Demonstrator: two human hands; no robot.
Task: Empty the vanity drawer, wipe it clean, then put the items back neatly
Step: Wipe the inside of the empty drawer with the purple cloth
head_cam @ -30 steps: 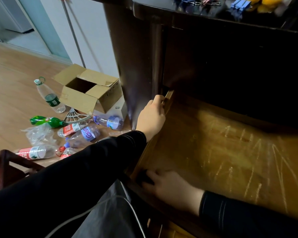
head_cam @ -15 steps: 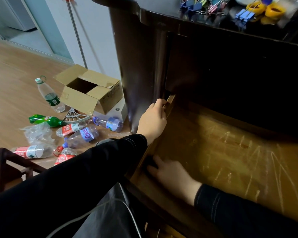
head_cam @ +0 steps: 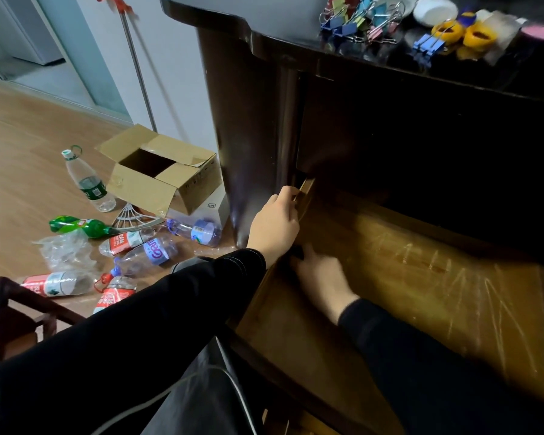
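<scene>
Drawer is pulled well out of the dark desk, right in front of me. It's a shallow wooden tray w/ a honey-brown base, glossy in patches & crossed w/ pale scratches, esp. toward the right.

L hand grips the far end of the drawer's left wall, where it meets the desk body. Fingers curl over the thin top edge, black sleeve down to the wrist.

R hand is inside the drawer, low on the base, just beside that same wall & under my L wrist. Fingertips touch a small dark thing. It's too blurred to say what it is, or whether I pinch it or only press on it, so can't tell the grip.

Desk top is dark & polished w/ a rounded lip. Toward its back sit a heap of coloured binder clips w/ wire handles, two yellow round plastic bits & a white shallow dish.

Floor on my left is light wood-look planks. An open cardboard box, flaps up, sits just beside the desk's side. Around it lie clear plastic bottles w/ red, purple & green labels, a green bottle & a crumpled clear plastic bag. A thin metal pole stands against the white wall. A dark red-brown wooden chair frame shows at bottom left.
</scene>
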